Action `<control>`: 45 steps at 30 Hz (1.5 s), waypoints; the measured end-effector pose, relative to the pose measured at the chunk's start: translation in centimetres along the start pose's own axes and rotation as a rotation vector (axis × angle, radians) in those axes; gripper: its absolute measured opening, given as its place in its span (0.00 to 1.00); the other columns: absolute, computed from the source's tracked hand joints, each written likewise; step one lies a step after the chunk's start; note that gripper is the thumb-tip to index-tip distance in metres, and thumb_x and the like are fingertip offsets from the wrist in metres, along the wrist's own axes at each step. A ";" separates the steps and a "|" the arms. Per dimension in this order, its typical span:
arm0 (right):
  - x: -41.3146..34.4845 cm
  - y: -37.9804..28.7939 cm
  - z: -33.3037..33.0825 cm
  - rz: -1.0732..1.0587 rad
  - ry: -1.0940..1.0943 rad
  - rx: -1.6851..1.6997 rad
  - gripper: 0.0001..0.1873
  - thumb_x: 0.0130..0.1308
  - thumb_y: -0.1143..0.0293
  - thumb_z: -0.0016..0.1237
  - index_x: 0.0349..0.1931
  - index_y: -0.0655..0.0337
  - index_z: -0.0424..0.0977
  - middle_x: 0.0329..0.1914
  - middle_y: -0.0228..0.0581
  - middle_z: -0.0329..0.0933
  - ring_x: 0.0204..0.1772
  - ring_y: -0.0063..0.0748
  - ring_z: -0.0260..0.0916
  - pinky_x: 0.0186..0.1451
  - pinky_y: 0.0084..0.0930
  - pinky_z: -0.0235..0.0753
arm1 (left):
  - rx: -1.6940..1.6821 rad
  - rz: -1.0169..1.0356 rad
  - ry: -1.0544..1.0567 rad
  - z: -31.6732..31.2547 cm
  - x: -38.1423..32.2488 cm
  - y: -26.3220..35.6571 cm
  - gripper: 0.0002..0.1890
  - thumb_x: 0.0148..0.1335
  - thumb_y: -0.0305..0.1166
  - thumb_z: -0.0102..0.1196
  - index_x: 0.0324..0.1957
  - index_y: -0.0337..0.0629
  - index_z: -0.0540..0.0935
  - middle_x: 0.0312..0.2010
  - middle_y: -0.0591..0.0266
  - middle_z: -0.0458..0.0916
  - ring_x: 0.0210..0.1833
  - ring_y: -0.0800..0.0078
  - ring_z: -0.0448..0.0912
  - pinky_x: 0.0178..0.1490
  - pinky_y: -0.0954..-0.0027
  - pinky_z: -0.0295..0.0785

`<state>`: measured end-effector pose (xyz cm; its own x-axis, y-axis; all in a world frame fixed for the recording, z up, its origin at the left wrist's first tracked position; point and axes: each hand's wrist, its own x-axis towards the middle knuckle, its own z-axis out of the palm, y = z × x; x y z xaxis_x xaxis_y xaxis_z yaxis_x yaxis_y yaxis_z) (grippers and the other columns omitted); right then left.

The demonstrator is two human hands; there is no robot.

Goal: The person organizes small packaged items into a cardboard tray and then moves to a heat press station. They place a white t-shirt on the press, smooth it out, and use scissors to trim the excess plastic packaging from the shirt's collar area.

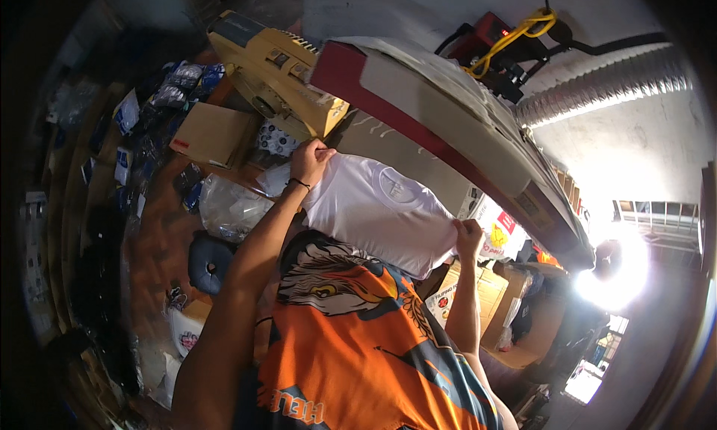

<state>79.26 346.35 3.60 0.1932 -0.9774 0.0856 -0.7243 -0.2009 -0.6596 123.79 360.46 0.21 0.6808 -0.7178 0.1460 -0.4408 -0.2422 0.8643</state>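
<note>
A white T-shirt (pixel 381 206) is stretched out before my body, its round collar at the far side, turned away from me. My left hand (pixel 312 160), with a dark cord bracelet at the wrist, pinches the shirt's left shoulder or sleeve. On the other side my right hand (pixel 469 236) is closed around the opposite sleeve edge. The lower part of the shirt hangs near my orange printed jersey (pixel 336 340), where its hem is partly hidden. Just beyond the collar stands a large machine with a grey body and a dark red edge (pixel 403 124).
A tan machine (pixel 274 66) and a cardboard box (pixel 210 133) stand at the far left. Clear plastic bags (pixel 232 206) and a dark round cushion (pixel 208 263) lie left of me. Open cardboard boxes (pixel 526 329) are at right. A silver duct (pixel 605 85) and yellow cord (pixel 504 43) are above.
</note>
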 end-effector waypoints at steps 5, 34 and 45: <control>-0.7 1.8 0.6 0.103 0.058 0.043 0.14 0.58 0.64 0.61 0.27 0.68 0.76 0.20 0.37 0.76 0.25 0.24 0.67 0.32 0.26 0.68 | 0.041 -0.026 0.018 0.8 -0.2 0.4 0.15 0.55 0.40 0.67 0.29 0.38 0.79 0.24 0.56 0.81 0.27 0.62 0.79 0.33 0.64 0.73; -3.9 5.4 3.8 0.369 0.327 0.393 0.23 0.65 0.54 0.54 0.50 0.64 0.73 0.46 0.38 0.76 0.45 0.26 0.72 0.48 0.27 0.73 | 0.060 -0.035 -0.060 2.1 0.0 -3.6 0.26 0.63 0.53 0.56 0.48 0.38 0.78 0.46 0.52 0.80 0.51 0.58 0.77 0.53 0.61 0.70; -18.9 2.0 3.3 0.728 -0.318 0.843 0.20 0.68 0.53 0.48 0.49 0.60 0.76 0.43 0.26 0.76 0.47 0.18 0.69 0.51 0.23 0.67 | -0.455 -0.454 -0.565 -5.2 -13.2 -6.6 0.28 0.71 0.47 0.46 0.60 0.31 0.70 0.59 0.58 0.71 0.61 0.71 0.67 0.64 0.68 0.59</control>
<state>76.32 364.62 -1.76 0.1562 -0.7590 -0.6321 -0.0842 0.6274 -0.7742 120.81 374.93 -4.90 0.2877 -0.8616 -0.4182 0.1636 -0.3860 0.9079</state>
